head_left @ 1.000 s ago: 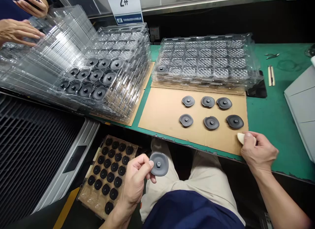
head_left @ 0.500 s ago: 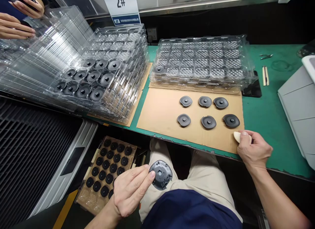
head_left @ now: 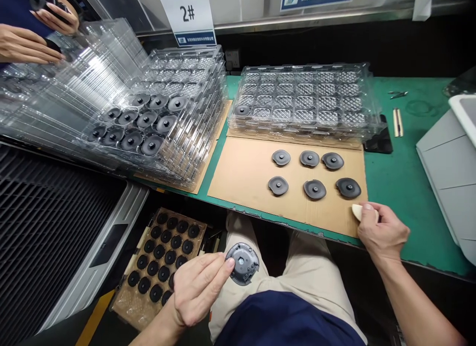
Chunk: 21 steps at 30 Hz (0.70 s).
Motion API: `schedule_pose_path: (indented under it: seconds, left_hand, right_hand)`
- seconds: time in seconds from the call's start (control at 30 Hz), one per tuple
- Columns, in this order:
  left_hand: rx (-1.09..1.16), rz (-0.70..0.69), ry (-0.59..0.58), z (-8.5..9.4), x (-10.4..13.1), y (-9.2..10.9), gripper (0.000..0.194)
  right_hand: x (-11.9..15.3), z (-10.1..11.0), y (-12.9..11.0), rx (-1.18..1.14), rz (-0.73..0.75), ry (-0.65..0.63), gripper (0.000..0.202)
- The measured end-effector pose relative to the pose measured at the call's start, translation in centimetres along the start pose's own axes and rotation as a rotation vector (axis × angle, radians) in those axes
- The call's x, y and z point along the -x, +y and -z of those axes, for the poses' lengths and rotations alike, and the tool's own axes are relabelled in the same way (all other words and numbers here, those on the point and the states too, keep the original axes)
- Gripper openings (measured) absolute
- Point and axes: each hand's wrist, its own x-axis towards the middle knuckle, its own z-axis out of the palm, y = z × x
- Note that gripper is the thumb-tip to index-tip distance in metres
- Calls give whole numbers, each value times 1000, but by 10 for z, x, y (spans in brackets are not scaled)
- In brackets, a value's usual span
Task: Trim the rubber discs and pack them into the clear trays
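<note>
My left hand (head_left: 203, 286) pinches a dark grey round plastic part (head_left: 242, 263) by its left edge, above my lap. Its underside with small posts and a central hole faces me. At the near right corner of the cardboard sheet (head_left: 238, 172), my right hand (head_left: 383, 229) is closed around a small cream-coloured pad with a rounded edge (head_left: 357, 211), partly hidden by the fingers. Just left of that hand lies a similar dark part (head_left: 348, 188), hub up. Several more, including a near middle part (head_left: 315, 189), lie on the cardboard in two rows.
A clear tray stack (head_left: 305, 100) stands behind the cardboard. Left are taller trays (head_left: 186, 152) holding dark parts; below is another filled tray (head_left: 130, 306). A phone (head_left: 383, 140), pliers (head_left: 397, 94) and a grey bin (head_left: 446, 167) are right. A co-worker's hands (head_left: 28, 43) show upper left.
The view has tilted slightly, so the bench sits a little lower in the picture. Both hands keep their hold, nearly still. The co-worker's hands have shifted slightly rightward in the picture.
</note>
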Motion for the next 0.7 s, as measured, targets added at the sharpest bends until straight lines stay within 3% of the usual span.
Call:
schedule_pose_path:
  seconds: [0.07, 0.17, 0.27, 0.33, 0.4, 0.53, 0.6, 0.7]
  left_hand:
    - [-1, 21, 42, -3, -3, -1, 35]
    - [-20, 168, 145, -15, -3, -9, 38]
    - [31, 373, 177, -40, -9, -36, 26]
    - [67, 543, 145, -60, -23, -63, 15]
    - [58, 698, 96, -79, -42, -93, 28]
    - [-1, 791, 3, -112, -78, -143, 34]
    - [-45, 822, -35, -124, -85, -156, 32]
    - [-125, 877, -49, -137, -84, -160, 27]
  right_hand:
    - [-1, 0, 0, -9, -2, -9, 51]
    - [-2, 1, 0, -34, 6, -29, 52]
    - [-5, 1, 0, -64, 20, -39, 51]
    - [-7, 0, 0, -82, 28, -44, 50]
    - [-8, 0, 0, -94, 30, -56, 51]
    - [-10, 1, 2, -102, 16, -78, 51]
    - [-12, 0, 7, -106, 8, -92, 49]
    - [-14, -4, 17, -137, -20, -133, 43]
